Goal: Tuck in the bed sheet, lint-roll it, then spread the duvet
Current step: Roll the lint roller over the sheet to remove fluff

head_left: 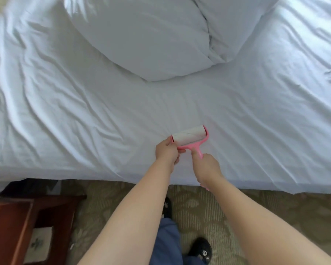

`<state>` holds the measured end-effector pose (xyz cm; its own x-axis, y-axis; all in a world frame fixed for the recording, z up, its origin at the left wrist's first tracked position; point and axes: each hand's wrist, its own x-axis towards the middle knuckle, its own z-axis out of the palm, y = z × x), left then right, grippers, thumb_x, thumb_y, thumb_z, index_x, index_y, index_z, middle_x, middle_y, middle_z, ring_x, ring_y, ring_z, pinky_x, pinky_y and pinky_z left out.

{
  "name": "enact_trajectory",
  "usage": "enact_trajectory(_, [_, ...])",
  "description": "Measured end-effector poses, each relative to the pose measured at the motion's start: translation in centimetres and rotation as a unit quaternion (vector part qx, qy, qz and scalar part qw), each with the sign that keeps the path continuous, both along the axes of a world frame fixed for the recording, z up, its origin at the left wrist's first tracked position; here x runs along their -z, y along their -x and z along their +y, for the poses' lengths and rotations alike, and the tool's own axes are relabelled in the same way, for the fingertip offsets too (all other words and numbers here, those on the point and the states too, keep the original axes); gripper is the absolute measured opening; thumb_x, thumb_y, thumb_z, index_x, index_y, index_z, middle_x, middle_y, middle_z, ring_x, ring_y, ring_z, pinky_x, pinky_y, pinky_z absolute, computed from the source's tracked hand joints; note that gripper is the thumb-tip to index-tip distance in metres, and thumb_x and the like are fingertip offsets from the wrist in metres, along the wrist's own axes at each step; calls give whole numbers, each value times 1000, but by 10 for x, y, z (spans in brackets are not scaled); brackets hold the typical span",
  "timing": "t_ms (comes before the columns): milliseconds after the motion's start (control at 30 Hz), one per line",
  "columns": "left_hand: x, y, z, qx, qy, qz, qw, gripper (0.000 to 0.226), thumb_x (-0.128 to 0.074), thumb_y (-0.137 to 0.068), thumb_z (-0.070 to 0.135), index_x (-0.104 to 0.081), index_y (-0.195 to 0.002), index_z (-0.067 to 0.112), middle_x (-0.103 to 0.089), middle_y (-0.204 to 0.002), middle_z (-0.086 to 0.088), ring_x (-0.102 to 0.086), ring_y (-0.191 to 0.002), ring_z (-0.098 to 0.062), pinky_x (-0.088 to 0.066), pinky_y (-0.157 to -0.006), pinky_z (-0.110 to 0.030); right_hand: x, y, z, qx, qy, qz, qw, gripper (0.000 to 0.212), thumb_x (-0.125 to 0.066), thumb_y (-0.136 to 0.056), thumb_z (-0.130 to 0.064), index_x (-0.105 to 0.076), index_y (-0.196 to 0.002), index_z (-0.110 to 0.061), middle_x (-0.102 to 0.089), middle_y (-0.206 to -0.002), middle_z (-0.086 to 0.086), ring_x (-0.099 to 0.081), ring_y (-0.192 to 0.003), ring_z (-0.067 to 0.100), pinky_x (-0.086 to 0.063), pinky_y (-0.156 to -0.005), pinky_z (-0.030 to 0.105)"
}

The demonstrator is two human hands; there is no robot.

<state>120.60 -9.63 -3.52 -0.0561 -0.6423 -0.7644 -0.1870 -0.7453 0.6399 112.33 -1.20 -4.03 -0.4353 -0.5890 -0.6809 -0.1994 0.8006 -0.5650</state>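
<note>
A pink lint roller [189, 138] with a white sticky roll lies on the wrinkled white bed sheet [103, 111] near the bed's front edge. My right hand [206, 167] grips its pink handle. My left hand [166, 150] holds the left end of the roller frame, thumb by the roll. A bulky folded white duvet [151, 35] is heaped at the middle back of the bed.
A dark red wooden nightstand [17, 226] stands at the lower left beside the bed. Patterned beige carpet [237, 207] runs along the bed's front edge. My blue trouser legs and black shoes [201, 247] are below.
</note>
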Motion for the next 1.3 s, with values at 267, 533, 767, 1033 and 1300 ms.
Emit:
enact_trajectory(267, [-15,-26,19,-43,60,1,997,36,-42,-97,3,-61,-107,32,-71,-103,-14,-62,-56,-6,-36,-49,-23,-11,-20,12,-40,58,37,997,57,-23,-96,-59,-54,-84,-13,-58,-81,3,-52,-69,16,-36,-55,30])
enact_trajectory(533, [5,-74,-19,-43,28,5,999,39,-48,-99,9,-50,-137,19,-69,-82,-13,-57,-57,-9,-38,-51,-21,5,-63,-25,-16,57,-71,996,52,-23,-100,-52,-44,-67,-19,-44,-63,-2,-41,-55,14,-33,-53,28])
enact_trajectory(767, [24,-70,-85,-45,42,21,998,34,-45,-100,8,-54,-129,24,-64,-76,-12,-60,-57,-9,-33,-49,-23,21,-59,-95,-33,38,-39,998,54,-22,-98,-56,-39,-63,-19,-42,-59,-1,-39,-52,15,-29,-51,26])
enact_trajectory(1033, [39,-65,-185,-21,55,18,998,37,-45,-99,5,-52,-134,16,-61,-75,-11,-59,-46,-3,-30,-38,-19,45,-56,-189,-3,32,-25,999,57,-28,-94,-62,-54,-80,-13,-54,-72,4,-49,-60,22,-40,-58,31])
enact_trajectory(1300, [41,-62,-251,-28,47,23,998,39,-46,-100,6,-47,-138,14,-63,-81,-14,-56,-39,-1,-29,-37,-18,52,-60,-254,31,46,-22,998,51,-30,-93,-61,-44,-69,-19,-46,-68,-1,-49,-69,24,-42,-66,34])
